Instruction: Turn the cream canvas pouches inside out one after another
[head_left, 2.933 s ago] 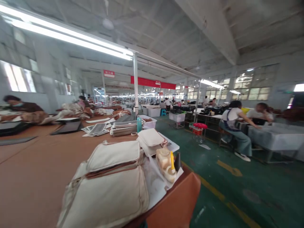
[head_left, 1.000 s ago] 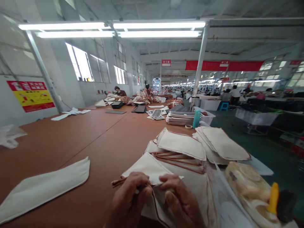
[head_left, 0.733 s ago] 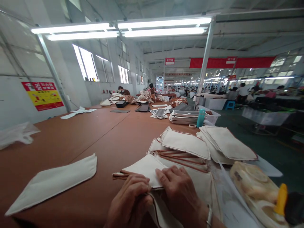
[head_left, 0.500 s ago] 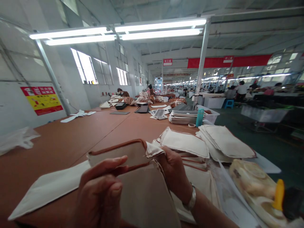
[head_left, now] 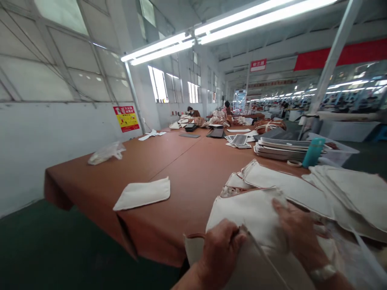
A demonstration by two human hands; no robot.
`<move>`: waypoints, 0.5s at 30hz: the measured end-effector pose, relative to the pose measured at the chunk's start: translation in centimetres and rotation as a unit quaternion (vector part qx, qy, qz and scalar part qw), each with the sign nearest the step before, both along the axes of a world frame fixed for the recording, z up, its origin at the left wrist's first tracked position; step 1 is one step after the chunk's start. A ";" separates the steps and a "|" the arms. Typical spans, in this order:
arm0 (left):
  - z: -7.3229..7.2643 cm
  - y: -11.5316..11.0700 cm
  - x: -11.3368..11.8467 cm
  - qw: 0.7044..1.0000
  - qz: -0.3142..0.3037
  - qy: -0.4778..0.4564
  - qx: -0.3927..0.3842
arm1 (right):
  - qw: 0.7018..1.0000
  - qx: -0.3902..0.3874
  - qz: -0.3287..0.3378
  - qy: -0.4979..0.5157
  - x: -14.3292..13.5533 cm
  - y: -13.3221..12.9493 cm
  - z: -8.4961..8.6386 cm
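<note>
In front of me is a cream fabric piece with sewn edges and brown edging, seemingly several layers deep. My left hand is closed around its near edge, fingers curled into a fist. On the right side of the same piece lies my right hand, a little blurred, gripping it near the upper corner; some of its fingers are hidden. A silvery band circles my right wrist. Beyond the hands, a stack of similar cream panels touches the held piece. One single cream panel lies flat on the table.
The brown-covered table has its near edge at lower left. To the right stand more cream panels, a teal bottle, a tape roll and stacked grey panels. A plastic bag lies at the left. A person sits far back.
My view has swung left. My left hand, earlier raised with fingers apart, has closed on the piece. The piece has been turned and now shows its cream face beside the stack.
</note>
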State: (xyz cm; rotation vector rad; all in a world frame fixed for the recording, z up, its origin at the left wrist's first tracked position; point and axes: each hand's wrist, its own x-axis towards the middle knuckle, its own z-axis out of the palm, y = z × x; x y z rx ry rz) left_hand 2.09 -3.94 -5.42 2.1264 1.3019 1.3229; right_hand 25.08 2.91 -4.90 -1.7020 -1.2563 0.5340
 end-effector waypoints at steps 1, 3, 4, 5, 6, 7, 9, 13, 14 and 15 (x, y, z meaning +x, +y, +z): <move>1.0 -0.4 -0.8 1.000 -0.006 -0.019 -0.011 | 0.999 -0.008 -0.026 -0.041 2.0 0.8 0.4; 3.6 -0.9 -2.3 0.993 -0.052 -0.085 -0.057 | 0.991 -0.009 -0.078 -0.106 5.2 1.9 1.4; 5.0 -1.1 -2.9 0.983 -0.095 -0.131 -0.087 | 0.984 0.010 -0.108 -0.142 6.2 1.9 2.0; 6.3 -1.2 -3.3 0.969 -0.141 -0.167 -0.118 | 0.974 0.046 -0.131 -0.181 6.4 1.5 2.6; 7.4 -1.3 -3.6 0.951 -0.189 -0.194 -0.147 | 0.963 0.091 -0.141 -0.212 6.0 0.6 3.1; 8.2 -1.4 -3.6 0.936 -0.223 -0.217 -0.165 | 0.953 0.144 -0.127 -0.233 4.9 -0.6 3.6; 9.1 -1.4 -3.3 0.921 -0.254 -0.238 -0.174 | 0.973 0.186 0.020 -0.135 1.1 -3.6 4.4; 8.5 -1.8 -2.3 0.951 -0.188 -0.191 -0.152 | 0.889 0.062 0.422 0.166 -6.6 -8.5 5.2; 8.2 -2.0 -2.2 0.960 -0.158 -0.174 -0.151 | 0.868 0.047 0.448 0.210 -7.7 -9.2 5.1; 7.8 -2.3 -2.3 0.967 -0.132 -0.160 -0.150 | 0.857 0.037 0.454 0.241 -8.3 -9.6 5.0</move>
